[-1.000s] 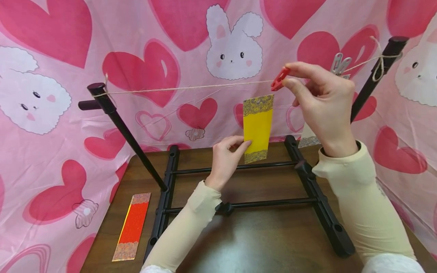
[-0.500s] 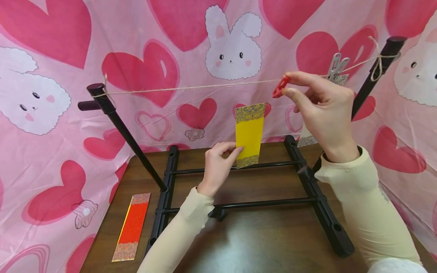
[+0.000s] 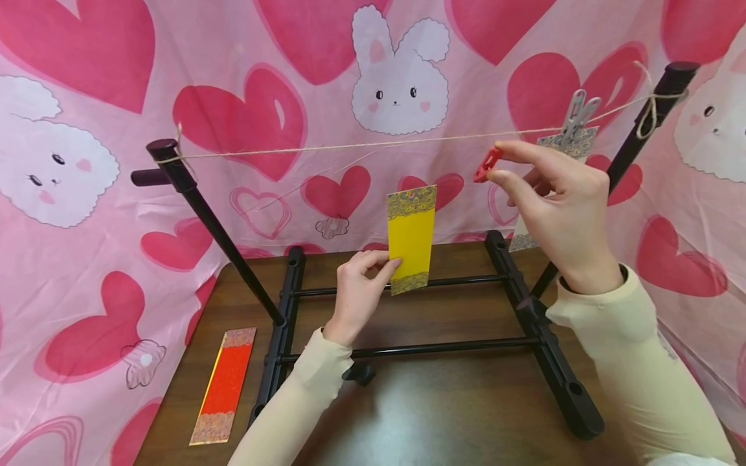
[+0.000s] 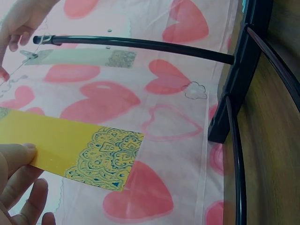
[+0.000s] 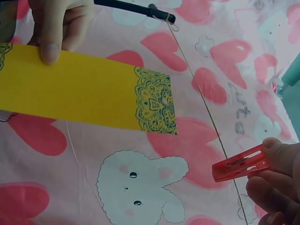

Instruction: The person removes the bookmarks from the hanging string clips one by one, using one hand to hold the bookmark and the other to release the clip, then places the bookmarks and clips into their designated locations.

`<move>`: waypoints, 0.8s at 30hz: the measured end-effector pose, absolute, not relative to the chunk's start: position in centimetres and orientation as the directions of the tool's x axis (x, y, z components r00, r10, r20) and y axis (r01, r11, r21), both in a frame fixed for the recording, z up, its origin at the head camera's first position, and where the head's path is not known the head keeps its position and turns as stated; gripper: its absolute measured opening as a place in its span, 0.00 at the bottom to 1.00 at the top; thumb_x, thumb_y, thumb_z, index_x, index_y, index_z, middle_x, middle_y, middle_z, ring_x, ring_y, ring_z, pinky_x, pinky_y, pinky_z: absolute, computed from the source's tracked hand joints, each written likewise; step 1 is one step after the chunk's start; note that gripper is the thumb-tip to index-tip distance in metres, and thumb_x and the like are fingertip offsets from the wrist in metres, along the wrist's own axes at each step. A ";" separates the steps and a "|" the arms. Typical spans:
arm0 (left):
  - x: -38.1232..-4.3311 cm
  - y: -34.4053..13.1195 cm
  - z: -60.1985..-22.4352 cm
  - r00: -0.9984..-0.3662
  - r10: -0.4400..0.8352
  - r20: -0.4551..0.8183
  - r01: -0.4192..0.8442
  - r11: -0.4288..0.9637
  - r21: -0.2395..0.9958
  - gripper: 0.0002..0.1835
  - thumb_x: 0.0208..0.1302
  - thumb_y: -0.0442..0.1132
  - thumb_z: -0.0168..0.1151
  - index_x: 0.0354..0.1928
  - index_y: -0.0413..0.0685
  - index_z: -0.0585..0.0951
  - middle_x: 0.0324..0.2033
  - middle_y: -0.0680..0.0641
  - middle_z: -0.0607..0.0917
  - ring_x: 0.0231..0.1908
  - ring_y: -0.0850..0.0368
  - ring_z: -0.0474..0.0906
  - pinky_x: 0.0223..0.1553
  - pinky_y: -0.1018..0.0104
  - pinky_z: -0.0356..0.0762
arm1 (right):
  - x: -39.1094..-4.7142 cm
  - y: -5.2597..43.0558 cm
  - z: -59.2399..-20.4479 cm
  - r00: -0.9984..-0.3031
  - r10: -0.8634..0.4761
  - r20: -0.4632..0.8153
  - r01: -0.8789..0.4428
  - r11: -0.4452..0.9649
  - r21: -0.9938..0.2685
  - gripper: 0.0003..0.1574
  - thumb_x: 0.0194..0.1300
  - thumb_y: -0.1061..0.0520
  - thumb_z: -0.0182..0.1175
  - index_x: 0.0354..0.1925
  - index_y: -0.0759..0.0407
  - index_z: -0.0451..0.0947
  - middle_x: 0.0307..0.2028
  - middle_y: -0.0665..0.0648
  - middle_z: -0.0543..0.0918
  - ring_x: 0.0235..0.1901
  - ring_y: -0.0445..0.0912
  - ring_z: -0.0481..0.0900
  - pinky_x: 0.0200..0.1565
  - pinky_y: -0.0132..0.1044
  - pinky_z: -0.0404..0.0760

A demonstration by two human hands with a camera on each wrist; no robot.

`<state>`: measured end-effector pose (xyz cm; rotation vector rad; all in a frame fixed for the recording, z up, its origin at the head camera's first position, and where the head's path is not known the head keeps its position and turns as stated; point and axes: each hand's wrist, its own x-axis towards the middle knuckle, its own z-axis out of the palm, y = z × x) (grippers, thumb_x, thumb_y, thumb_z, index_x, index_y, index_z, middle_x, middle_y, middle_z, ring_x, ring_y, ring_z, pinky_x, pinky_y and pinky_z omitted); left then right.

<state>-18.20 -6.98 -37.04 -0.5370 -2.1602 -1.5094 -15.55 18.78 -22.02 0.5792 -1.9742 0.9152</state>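
Observation:
My left hand (image 3: 358, 288) pinches a yellow paper strip (image 3: 411, 239) by its left edge, low down. The strip stands upright below the string (image 3: 326, 149), with blue lace patterning at both ends. In the left wrist view the thumb lies flat on the yellow strip (image 4: 61, 145). Between thumb and forefinger, my right hand (image 3: 559, 213) holds a red clothespin (image 3: 488, 165), just under the string and right of the strip. The red clothespin (image 5: 241, 164) overlaps the string in the right wrist view. A grey clothespin (image 3: 576, 116) on the string bears a pale patterned strip (image 3: 524, 234), partly hidden behind my right hand.
A black frame (image 3: 559, 362) stands on the brown wooden table (image 3: 443, 401), its left post (image 3: 224, 239) and right post (image 3: 647, 129) carrying the string. A red strip (image 3: 224, 385) with patterned ends lies at the left. Pink cloth (image 3: 262, 39) with hearts and rabbits hangs behind.
My left hand has moved left and down with the yellow strip, away from the string. My right hand has lowered the red clothespin from the string's level to below it.

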 end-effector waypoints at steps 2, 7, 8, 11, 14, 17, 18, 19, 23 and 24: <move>-18.1 -7.2 -37.2 -0.830 0.054 0.555 0.539 0.332 0.774 0.10 0.64 0.40 0.75 0.45 0.44 0.92 0.37 0.49 0.91 0.35 0.56 0.80 0.39 0.67 0.82 | -15.6 19.0 -22.3 -0.515 -0.060 0.855 -0.685 0.629 -0.368 0.28 0.60 0.66 0.75 0.58 0.55 0.87 0.45 0.57 0.91 0.22 0.31 0.72 0.31 0.22 0.73; -17.9 -7.7 -37.4 -0.829 0.048 0.557 0.537 0.342 0.771 0.10 0.64 0.40 0.76 0.44 0.45 0.92 0.37 0.50 0.91 0.35 0.56 0.80 0.39 0.64 0.82 | -15.7 19.4 -22.8 -0.523 -0.057 0.850 -0.671 0.642 -0.370 0.29 0.58 0.67 0.76 0.58 0.55 0.87 0.45 0.57 0.91 0.22 0.31 0.71 0.31 0.22 0.73; -17.9 -7.8 -37.5 -0.829 0.048 0.558 0.538 0.344 0.769 0.10 0.64 0.40 0.76 0.44 0.45 0.92 0.37 0.50 0.91 0.35 0.57 0.80 0.39 0.63 0.82 | -15.6 19.5 -22.9 -0.526 -0.058 0.849 -0.668 0.646 -0.370 0.28 0.58 0.67 0.76 0.58 0.55 0.87 0.46 0.57 0.91 0.23 0.31 0.71 0.31 0.22 0.73; -17.8 -8.1 -37.8 -0.826 0.054 0.560 0.542 0.347 0.766 0.09 0.64 0.40 0.76 0.44 0.45 0.92 0.37 0.50 0.91 0.35 0.57 0.80 0.39 0.61 0.84 | -15.6 19.7 -23.2 -0.536 -0.054 0.843 -0.658 0.652 -0.377 0.29 0.58 0.67 0.77 0.58 0.55 0.87 0.45 0.57 0.91 0.23 0.31 0.71 0.32 0.22 0.73; -17.7 -8.4 -38.2 -0.831 0.058 0.553 0.535 0.351 0.768 0.09 0.64 0.41 0.75 0.44 0.46 0.92 0.37 0.51 0.91 0.35 0.57 0.81 0.39 0.62 0.84 | -15.5 19.9 -23.5 -0.543 -0.052 0.838 -0.651 0.657 -0.381 0.30 0.56 0.68 0.77 0.57 0.55 0.87 0.44 0.58 0.91 0.24 0.31 0.71 0.32 0.22 0.72; -17.6 -8.9 -38.5 -0.841 0.056 0.538 0.521 0.353 0.777 0.09 0.65 0.41 0.75 0.44 0.46 0.92 0.38 0.52 0.91 0.36 0.59 0.81 0.40 0.64 0.84 | -15.5 20.2 -23.9 -0.552 -0.052 0.832 -0.645 0.659 -0.387 0.31 0.55 0.69 0.77 0.57 0.55 0.87 0.42 0.59 0.90 0.24 0.31 0.72 0.32 0.22 0.73; -17.5 -9.0 -38.7 -0.844 0.054 0.533 0.515 0.356 0.780 0.09 0.65 0.41 0.75 0.44 0.46 0.92 0.38 0.52 0.90 0.36 0.59 0.81 0.40 0.64 0.84 | -15.4 20.3 -24.0 -0.554 -0.052 0.831 -0.643 0.660 -0.387 0.31 0.55 0.70 0.77 0.57 0.55 0.88 0.41 0.59 0.90 0.24 0.30 0.72 0.32 0.21 0.73; -17.5 -9.2 -38.7 -0.847 0.052 0.529 0.510 0.357 0.783 0.09 0.65 0.41 0.75 0.44 0.46 0.92 0.38 0.52 0.90 0.36 0.59 0.82 0.40 0.64 0.84 | -15.4 20.4 -24.1 -0.556 -0.051 0.830 -0.640 0.664 -0.388 0.31 0.55 0.69 0.78 0.57 0.55 0.88 0.41 0.59 0.90 0.23 0.30 0.72 0.31 0.21 0.72; -17.3 -9.7 -39.0 -0.859 0.043 0.510 0.489 0.362 0.794 0.09 0.65 0.41 0.74 0.45 0.47 0.92 0.38 0.53 0.90 0.37 0.60 0.82 0.41 0.64 0.84 | -15.4 20.8 -24.5 -0.568 -0.050 0.821 -0.630 0.669 -0.395 0.31 0.54 0.69 0.78 0.57 0.55 0.87 0.40 0.58 0.90 0.23 0.31 0.71 0.30 0.20 0.72; -17.2 -9.8 -39.1 -0.862 0.041 0.504 0.483 0.364 0.796 0.09 0.65 0.41 0.74 0.45 0.47 0.92 0.38 0.53 0.90 0.37 0.60 0.82 0.41 0.63 0.84 | -15.4 20.9 -24.6 -0.571 -0.053 0.819 -0.628 0.671 -0.394 0.31 0.54 0.69 0.78 0.57 0.56 0.87 0.40 0.58 0.90 0.23 0.31 0.71 0.30 0.20 0.72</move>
